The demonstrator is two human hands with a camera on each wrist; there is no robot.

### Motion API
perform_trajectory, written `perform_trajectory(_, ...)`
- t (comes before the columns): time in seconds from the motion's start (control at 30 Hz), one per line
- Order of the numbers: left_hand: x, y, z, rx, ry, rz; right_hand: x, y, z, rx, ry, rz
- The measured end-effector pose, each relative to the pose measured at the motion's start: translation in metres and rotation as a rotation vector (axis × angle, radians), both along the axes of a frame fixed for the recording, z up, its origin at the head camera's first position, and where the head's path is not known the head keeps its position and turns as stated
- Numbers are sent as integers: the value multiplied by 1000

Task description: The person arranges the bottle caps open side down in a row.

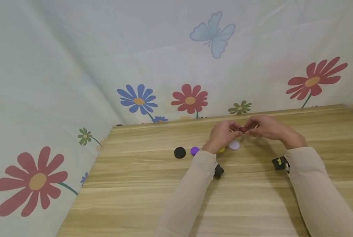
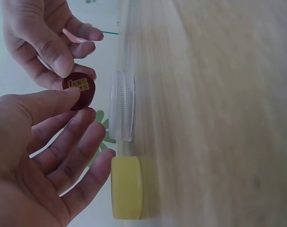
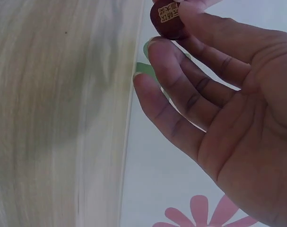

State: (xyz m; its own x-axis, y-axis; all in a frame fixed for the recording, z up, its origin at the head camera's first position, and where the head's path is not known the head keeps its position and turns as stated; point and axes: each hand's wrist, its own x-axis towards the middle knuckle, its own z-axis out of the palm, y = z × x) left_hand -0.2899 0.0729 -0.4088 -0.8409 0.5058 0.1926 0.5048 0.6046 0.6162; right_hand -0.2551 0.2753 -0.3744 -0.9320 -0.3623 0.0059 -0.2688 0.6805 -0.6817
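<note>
A dark red bottle cap (image 2: 86, 99) with gold printed characters is held up between both hands, over the far part of the table. My left hand (image 1: 222, 134) pinches one side of it between thumb and fingers. On the opposite side my right hand (image 1: 266, 127) pinches it too, its other fingers spread loosely below in the right wrist view. Close beside the left hand lie a white ribbed cap (image 1: 234, 145) and a yellow cap (image 2: 126, 188), the yellow one mostly hidden by the wrist in the head view.
Left of the left wrist, a purple cap (image 1: 195, 151) and a larger black cap (image 1: 180, 152) lie in a row on the wooden table (image 1: 129, 184). Behind the table hangs a white cloth (image 1: 158, 59) printed with flowers and a butterfly.
</note>
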Motion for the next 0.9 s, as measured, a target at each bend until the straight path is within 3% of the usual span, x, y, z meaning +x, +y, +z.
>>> perform_trajectory(0.47, 3, -1, 2, -22, -2, -9, 1, -1, 3, 20, 42, -3)
perform_trajectory(0.9, 6, -2, 2, -9, 47, -59, 2, -1, 4, -32, 9, 3)
